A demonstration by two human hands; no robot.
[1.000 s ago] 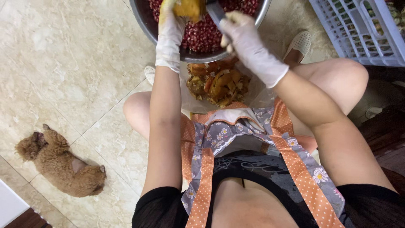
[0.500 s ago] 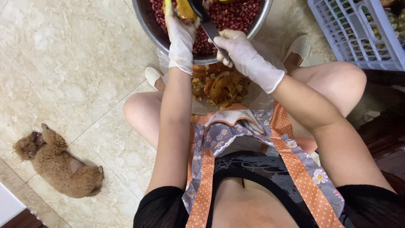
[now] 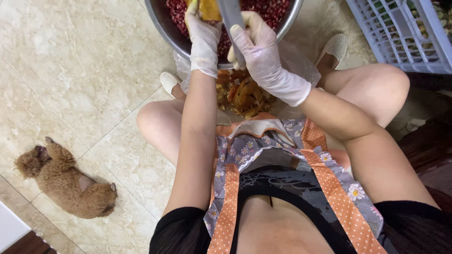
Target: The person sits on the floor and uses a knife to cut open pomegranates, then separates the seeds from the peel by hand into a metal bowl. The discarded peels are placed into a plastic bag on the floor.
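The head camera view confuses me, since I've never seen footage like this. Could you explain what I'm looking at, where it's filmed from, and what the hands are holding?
The camera sits on a person's head and looks straight down, so you see their own arms, apron and knees from above. There is no machine here, only two gloved hands.

The left hand holds a yellowish piece of fruit over a big metal bowl of dark red seeds. The right hand grips a knife, its blade pointing toward the fruit.

Below the bowl, between the knees, lies a pile of orange-brown peels on a clear plastic bag. A pale slotted crate stands at the upper right. On the tiled floor, a small brown dog lies at the left.
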